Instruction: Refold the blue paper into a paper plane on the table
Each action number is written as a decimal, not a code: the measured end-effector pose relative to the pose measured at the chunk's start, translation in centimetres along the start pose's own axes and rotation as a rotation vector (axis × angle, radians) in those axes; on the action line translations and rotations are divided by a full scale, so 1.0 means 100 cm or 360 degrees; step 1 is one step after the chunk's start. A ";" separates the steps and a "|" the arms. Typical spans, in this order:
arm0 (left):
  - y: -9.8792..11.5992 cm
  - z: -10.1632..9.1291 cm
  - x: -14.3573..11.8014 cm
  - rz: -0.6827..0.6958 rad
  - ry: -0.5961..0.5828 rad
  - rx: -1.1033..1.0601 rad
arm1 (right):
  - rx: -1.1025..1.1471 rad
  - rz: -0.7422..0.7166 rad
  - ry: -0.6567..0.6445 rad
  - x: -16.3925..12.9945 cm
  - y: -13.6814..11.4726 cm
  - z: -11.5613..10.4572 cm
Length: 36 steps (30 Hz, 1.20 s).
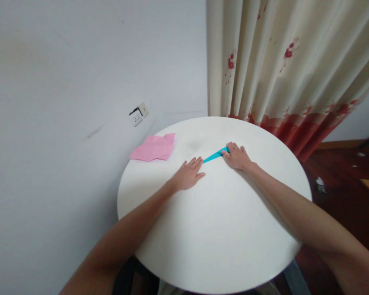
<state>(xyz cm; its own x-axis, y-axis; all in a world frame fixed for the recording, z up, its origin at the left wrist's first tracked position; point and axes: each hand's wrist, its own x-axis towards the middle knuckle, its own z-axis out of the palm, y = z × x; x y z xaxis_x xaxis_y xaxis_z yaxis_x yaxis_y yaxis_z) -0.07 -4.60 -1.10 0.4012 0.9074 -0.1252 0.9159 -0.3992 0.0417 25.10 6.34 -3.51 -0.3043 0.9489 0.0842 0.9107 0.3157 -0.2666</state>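
A narrow, pointed piece of folded blue paper (214, 155) lies on the white round table (203, 229). My right hand (237, 156) rests flat over its wider right end and hides that part. At the slim left tip, my left hand (189, 174) lies with fingers stretched out, its fingertips at or just beside the point; whether they press on it I cannot tell. To the left of that hand sits a creased pink sheet of paper (155, 148), untouched, near the table's far left edge.
A pale wall with a socket (135, 118) stands close along the table's left side. Behind the table at right hangs a cream curtain (264, 61) with red flowers. Dark reddish floor (332, 176) shows on the right.
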 end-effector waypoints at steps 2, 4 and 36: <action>0.000 0.000 0.000 0.0000 0.0005 -0.0001 | 0.0043 0.0094 0.0134 0.000 -0.003 -0.002; 0.000 0.001 0.000 0.0003 0.0010 0.0003 | 0.0076 0.0050 0.0288 -0.002 -0.011 -0.003; -0.004 0.003 0.003 0.0031 0.0042 -0.0049 | 0.0005 -0.0816 -0.0178 -0.033 -0.059 0.011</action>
<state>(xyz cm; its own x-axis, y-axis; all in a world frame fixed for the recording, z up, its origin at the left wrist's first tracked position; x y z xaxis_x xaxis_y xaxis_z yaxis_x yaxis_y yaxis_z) -0.33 -4.19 -1.45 0.4187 0.9028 -0.0976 0.9077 -0.4129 0.0746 20.38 1.37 -3.28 -0.7387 0.6664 0.1016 0.6363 0.7391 -0.2210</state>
